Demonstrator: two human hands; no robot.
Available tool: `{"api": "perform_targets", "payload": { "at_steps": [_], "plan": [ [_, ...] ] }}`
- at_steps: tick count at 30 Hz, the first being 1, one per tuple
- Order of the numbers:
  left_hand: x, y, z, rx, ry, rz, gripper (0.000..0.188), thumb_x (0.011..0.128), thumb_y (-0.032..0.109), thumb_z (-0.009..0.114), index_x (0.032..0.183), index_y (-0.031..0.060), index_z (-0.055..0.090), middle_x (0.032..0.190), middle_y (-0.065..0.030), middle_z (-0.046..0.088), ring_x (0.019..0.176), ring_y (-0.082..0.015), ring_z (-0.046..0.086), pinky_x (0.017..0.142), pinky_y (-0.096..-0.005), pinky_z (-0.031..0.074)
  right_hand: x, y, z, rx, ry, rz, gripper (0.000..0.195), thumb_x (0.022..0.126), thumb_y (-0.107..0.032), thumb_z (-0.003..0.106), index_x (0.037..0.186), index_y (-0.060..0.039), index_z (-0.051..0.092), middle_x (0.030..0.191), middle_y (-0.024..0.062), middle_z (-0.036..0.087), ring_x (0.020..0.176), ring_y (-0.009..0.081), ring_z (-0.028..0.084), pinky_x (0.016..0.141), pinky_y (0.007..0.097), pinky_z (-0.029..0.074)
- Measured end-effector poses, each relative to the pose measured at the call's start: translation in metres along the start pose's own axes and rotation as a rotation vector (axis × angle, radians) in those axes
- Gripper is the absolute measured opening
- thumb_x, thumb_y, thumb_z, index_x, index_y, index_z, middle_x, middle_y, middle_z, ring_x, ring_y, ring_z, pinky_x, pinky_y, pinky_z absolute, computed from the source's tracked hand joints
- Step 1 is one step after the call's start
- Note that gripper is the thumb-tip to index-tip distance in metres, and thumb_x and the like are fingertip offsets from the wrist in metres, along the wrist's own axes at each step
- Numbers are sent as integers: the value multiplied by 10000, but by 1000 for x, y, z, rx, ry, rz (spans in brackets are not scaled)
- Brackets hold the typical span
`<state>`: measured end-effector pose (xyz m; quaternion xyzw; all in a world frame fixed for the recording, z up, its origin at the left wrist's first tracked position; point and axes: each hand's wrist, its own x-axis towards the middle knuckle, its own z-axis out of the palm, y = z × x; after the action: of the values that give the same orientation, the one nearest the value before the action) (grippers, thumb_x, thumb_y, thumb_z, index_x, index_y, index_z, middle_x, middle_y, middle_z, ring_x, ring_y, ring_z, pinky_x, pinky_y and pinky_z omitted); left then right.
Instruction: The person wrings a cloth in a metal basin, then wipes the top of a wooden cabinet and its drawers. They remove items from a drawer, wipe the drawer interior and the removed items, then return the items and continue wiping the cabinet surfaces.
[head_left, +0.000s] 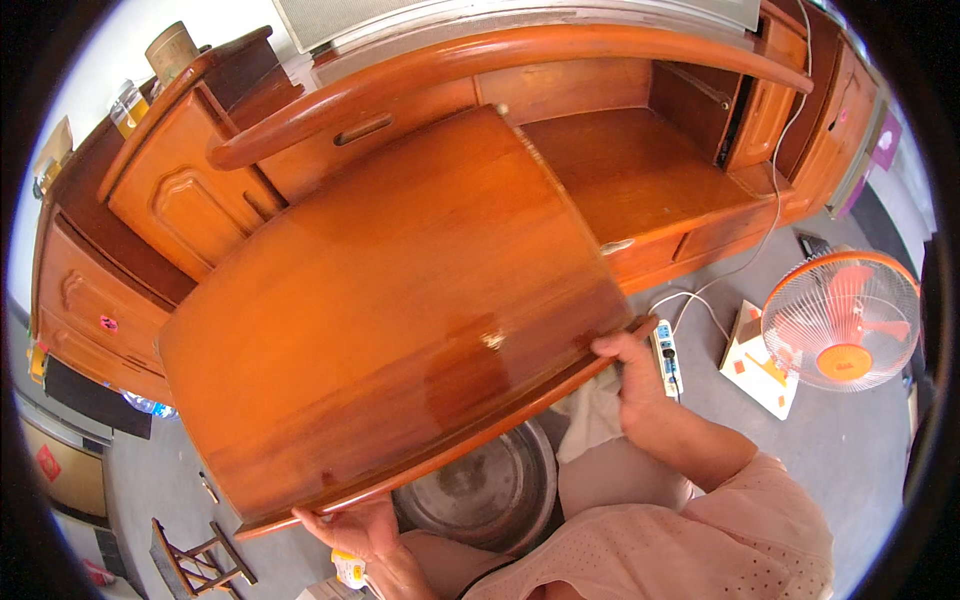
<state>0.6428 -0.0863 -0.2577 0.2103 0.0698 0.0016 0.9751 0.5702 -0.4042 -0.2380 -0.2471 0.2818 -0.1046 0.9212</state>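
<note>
A large varnished wooden panel (390, 277) with a raised front rim spans the middle of the view, tilted across the cabinet. My left hand (356, 529) grips its near edge at the lower left, thumb on the rim and the fingers partly hidden beneath. At the near right corner, my right hand (628, 360) holds the same rim with its thumb on top; a pale cloth (592, 412) hangs just below that hand. Under the panel, between the person's legs, a round metal basin (487, 480) is partly covered.
Behind the panel stands a long wooden cabinet (637, 180) with a curved rail (525, 49). At right are a power strip (667, 360), a white cable (780, 150) and an orange electric fan (840, 322). A small wooden stool (202, 559) stands at lower left.
</note>
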Motion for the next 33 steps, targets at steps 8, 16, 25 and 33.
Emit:
{"api": "perform_targets", "payload": {
  "at_steps": [8, 16, 25, 33],
  "plan": [
    [15, 8, 8, -189, -339, -143, 1005, 701, 695, 669, 1489, 220, 265, 1566, -52, 179, 1424, -324, 174, 1064, -701, 173, -12, -76, 7, -143, 311, -361, 606, 661, -345, 667, 1190, -74, 546, 1110, 108, 609, 1004, 294, 571, 919, 412, 451],
    [29, -4, 36, 38, -389, -286, 969, 755, 684, 626, 1472, 138, 272, 1544, -114, 224, 1412, -364, 207, 1037, -731, 227, 0, -139, -41, -38, 275, -451, 529, 665, -367, 664, 1108, -100, 554, 963, 113, 608, 863, 299, 580, 806, 440, 492],
    [31, -26, 78, 682, -519, -256, 802, 810, 388, 596, 1437, -8, 291, 1396, -217, 429, 1130, -411, 569, 819, -560, 557, 12, -199, -81, -73, 361, -647, 539, 645, -469, 684, 1051, -140, 555, 893, 87, 540, 766, 238, 535, 667, 401, 477],
    [22, -104, 110, 620, -572, -224, 820, 732, 217, 649, 1412, -92, 311, 1384, -156, 450, 1279, -280, 451, 1048, -404, 382, 27, -222, -118, 134, 320, -860, 535, 750, -473, 730, 1129, -132, 570, 1018, 78, 575, 871, 216, 552, 705, 374, 506]
  ]
}}
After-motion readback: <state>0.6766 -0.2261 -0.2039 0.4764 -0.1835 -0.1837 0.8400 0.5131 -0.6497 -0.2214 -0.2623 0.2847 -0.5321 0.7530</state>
